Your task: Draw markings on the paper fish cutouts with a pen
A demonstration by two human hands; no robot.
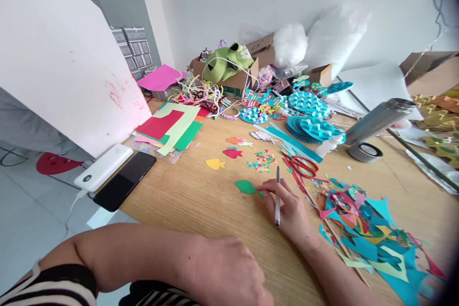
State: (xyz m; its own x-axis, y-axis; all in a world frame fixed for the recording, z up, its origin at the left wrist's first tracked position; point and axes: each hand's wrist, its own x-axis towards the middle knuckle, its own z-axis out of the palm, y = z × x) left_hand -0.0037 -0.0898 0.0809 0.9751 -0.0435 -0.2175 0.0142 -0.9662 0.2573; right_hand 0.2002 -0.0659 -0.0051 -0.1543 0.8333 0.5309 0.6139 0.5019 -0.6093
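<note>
My right hand (287,208) has a pen (277,196) lodged upright between its fingers. The thumb and index fingertip of that hand pinch the tail of a green paper fish (245,187) on the wooden table (179,196). Low in the view, my left hand (229,270) is curled into a fist, slightly blurred. Its fingertips, and whatever they may hold, are hidden. Beyond the green fish lie a yellow paper fish (214,164), a red paper fish (233,153) and an orange one (235,140). Small paper confetti (263,160) is heaped beside them.
Red-handled scissors (304,166) lie beyond my right hand. Paper scraps (380,229) and a thin stick (337,239) spread to its right. A steel flask (380,119), blue paper plates (311,126), coloured sheets (172,126), a phone (125,181) and a power bank (103,166) surround the work area.
</note>
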